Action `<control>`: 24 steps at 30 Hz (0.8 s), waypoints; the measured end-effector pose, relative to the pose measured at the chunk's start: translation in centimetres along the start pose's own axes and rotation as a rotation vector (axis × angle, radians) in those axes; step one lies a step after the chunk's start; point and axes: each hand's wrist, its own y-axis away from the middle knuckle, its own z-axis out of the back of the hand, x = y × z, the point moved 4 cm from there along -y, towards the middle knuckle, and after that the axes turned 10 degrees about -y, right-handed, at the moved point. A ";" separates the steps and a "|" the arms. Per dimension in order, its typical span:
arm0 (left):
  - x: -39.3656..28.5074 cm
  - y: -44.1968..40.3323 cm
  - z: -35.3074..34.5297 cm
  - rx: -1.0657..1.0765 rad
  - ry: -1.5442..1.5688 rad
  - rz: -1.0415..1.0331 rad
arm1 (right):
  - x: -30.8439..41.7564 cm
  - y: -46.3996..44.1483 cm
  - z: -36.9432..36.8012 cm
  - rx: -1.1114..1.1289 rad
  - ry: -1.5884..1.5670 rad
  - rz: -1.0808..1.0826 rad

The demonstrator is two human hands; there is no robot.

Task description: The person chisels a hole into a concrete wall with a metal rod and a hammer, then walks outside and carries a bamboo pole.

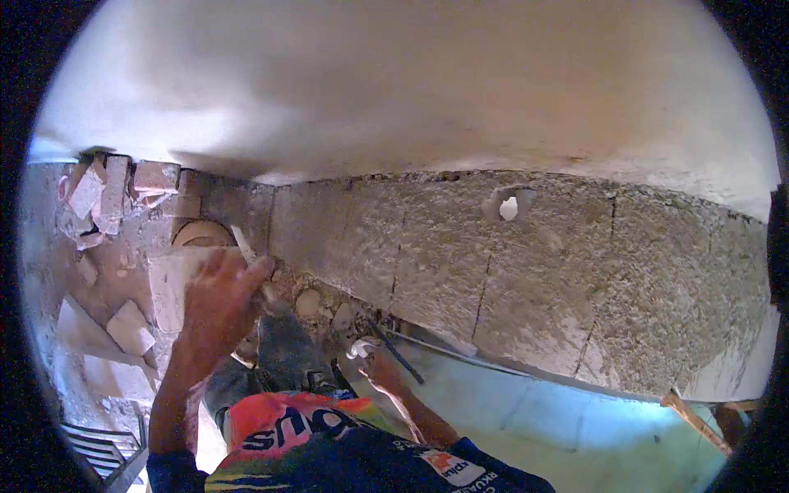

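My left hand [226,287] is raised in front of a pale slab [167,287] at the left. Its thumb and fingers are closed round a narrow, pale, stick-like thing [243,245], whose upper end points up; I cannot make out its kind. Lower down and closer to my body, my right hand [380,368] is closed by a small white thing [360,349], too small to name. A dark rod [396,352] slants just beyond my right hand. Beneath my left hand is a round clay-coloured rim [201,233], partly hidden by the slab.
A rough grey plastered wall [542,271] with a hole [509,207] runs across the right. Broken bricks [107,193] and flat slabs [107,349] lie on the dusty ground at left. Near the lower left stands a dark slatted thing [99,448]. A wooden piece [697,421] juts at lower right.
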 end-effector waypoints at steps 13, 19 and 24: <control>-1.4 -3.0 2.3 -0.420 1.392 0.276 | 13.9 5.1 8.9 -0.147 -0.014 0.092; -6.6 -8.1 3.8 -0.476 1.317 0.151 | 21.0 7.5 18.0 -0.309 0.139 0.100; -9.3 -12.4 3.1 -0.497 1.441 0.124 | 20.6 8.8 22.7 -0.276 -0.090 0.193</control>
